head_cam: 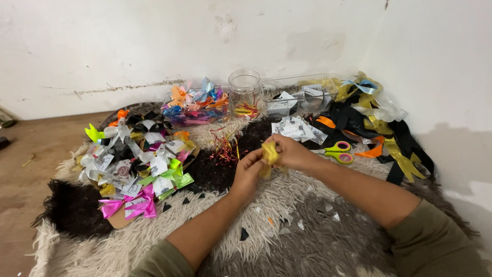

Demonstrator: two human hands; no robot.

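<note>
My left hand (248, 171) and my right hand (288, 152) meet above a shaggy rug (287, 231), both pinching a folded piece of shiny gold ribbon (269, 154). The ribbon is bunched between the fingertips, with one end hanging down between the hands. Green-and-pink scissors (339, 151) lie just right of my right hand. A small heap of red and gold twist ties (225, 146) lies just left of the hands.
A pile of finished ribbon bows with white tags (138, 164) lies on cardboard at left. A clear tub of coloured ribbons (197, 105), a clear jar (245, 92) and a clear tray (297, 97) stand by the wall. Black, gold and orange ribbons (374, 123) are heaped at right.
</note>
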